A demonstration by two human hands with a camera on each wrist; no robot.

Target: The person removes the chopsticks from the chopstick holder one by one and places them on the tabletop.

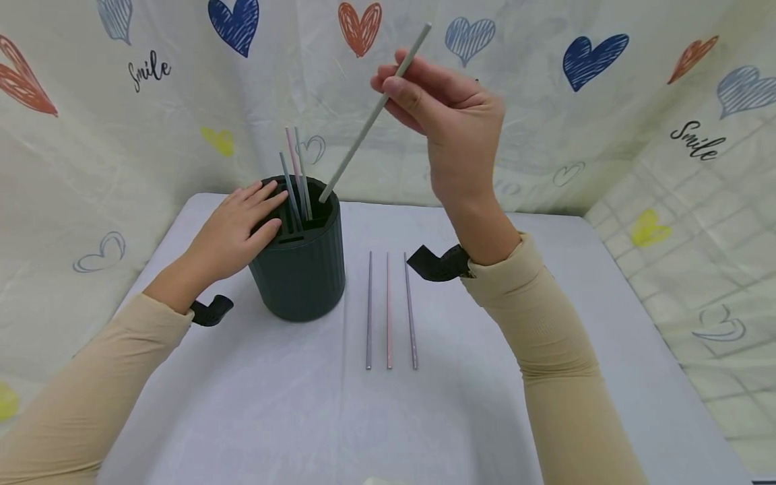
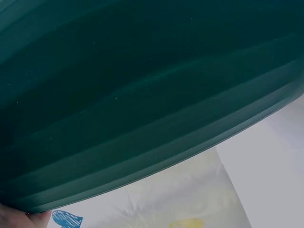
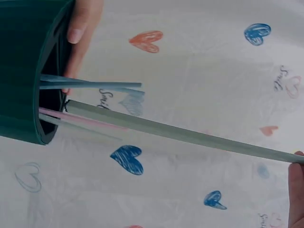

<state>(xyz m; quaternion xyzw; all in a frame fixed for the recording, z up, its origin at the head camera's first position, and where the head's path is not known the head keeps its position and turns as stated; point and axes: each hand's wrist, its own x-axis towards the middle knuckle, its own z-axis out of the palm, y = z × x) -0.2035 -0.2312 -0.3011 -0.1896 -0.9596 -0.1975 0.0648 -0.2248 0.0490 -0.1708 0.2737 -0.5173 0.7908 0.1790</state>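
Note:
A dark green ribbed holder (image 1: 300, 276) with a divided top stands upright on the table. My left hand (image 1: 233, 229) rests across its top on the left side, fingers fairly straight. High on the right, my right hand (image 1: 451, 111) pinches a long grey-green stick (image 1: 370, 124) near its upper end. That stick slants down to the left, its lower tip at the holder's opening; in the right wrist view the stick (image 3: 180, 133) reaches the rim. Several thin sticks (image 1: 293, 158), bluish, pink and pale green, stand in the holder. The left wrist view is mostly the holder's ribbed wall (image 2: 142, 104).
Three thin sticks, a purplish one (image 1: 369, 310), a pink one (image 1: 389, 310) and another purplish one (image 1: 411, 316), lie side by side on the white table (image 1: 242, 404), right of the holder. A heart-patterned cloth (image 1: 400, 155) hangs behind the table.

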